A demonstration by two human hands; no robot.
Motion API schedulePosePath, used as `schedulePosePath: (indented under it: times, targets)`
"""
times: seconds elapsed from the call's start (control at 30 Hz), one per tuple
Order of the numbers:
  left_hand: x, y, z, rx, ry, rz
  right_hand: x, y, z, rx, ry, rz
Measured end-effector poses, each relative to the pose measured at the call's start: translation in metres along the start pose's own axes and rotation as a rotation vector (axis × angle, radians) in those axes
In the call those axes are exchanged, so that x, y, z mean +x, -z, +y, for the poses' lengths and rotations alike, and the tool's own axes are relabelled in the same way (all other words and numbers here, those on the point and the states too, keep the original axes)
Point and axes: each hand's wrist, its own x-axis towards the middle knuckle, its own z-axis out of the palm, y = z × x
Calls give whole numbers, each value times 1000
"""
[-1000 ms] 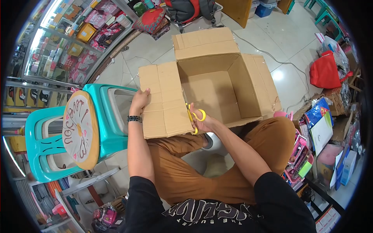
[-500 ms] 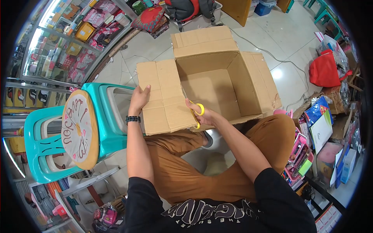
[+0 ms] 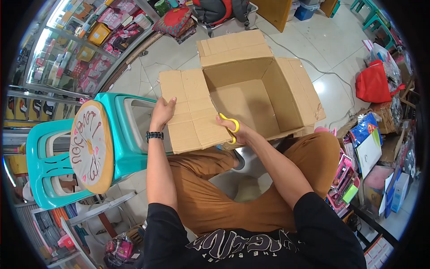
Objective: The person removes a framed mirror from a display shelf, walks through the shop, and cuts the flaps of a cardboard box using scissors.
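An open cardboard box (image 3: 244,94) stands on the floor before my legs, its flaps folded outward. My left hand (image 3: 163,110) grips the outer edge of the left flap (image 3: 190,94), thumb on top and fingers beneath. In my right hand (image 3: 242,133) is a pair of scissors (image 3: 230,120) with yellow handles, at the crease between that flap and the box. The near part of the crease looks cut apart. The blades are mostly hidden by the hand and cardboard.
Stacked teal plastic stools (image 3: 127,134) with a round printed cushion (image 3: 92,145) stand at left. Behind them is a glass display case (image 3: 67,54). A backpack (image 3: 219,13) sits beyond the box. At right lie a red bag (image 3: 374,83) and a pink tray (image 3: 342,179). A cable (image 3: 309,60) crosses the floor.
The left flap has shifted and tilted slightly, its near end swinging right. The scissors' yellow handles have turned and spread wider in my right hand. My left hand keeps its hold.
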Motion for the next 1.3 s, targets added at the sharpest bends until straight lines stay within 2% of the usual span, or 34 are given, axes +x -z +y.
schedulePosePath:
  times: [0.27, 0.47, 0.6, 0.8, 0.93, 1.13, 1.3]
  targets:
    - [5, -8, -9, -28, -14, -68, -21, 0, -30, -84, -19, 81]
    - [3, -9, -8, -22, -29, -88, -17, 10, -46, -179, -134, -3]
    - [2, -9, -7, -7, -25, -91, -19, 3, -41, -205, -36, 34]
    - [1, -7, -9, 16, -7, -96, 4, 11, -24, -279, 3, 68]
    - [1, -6, -9, 40, 9, -96, 5, 11, -20, -430, -13, 185]
    - [3, -9, -9, 35, 24, -104, 5, 23, -13, -289, -14, 71]
    - [2, -12, -8, -16, 9, -122, -3, 29, -29, -42, -111, 28]
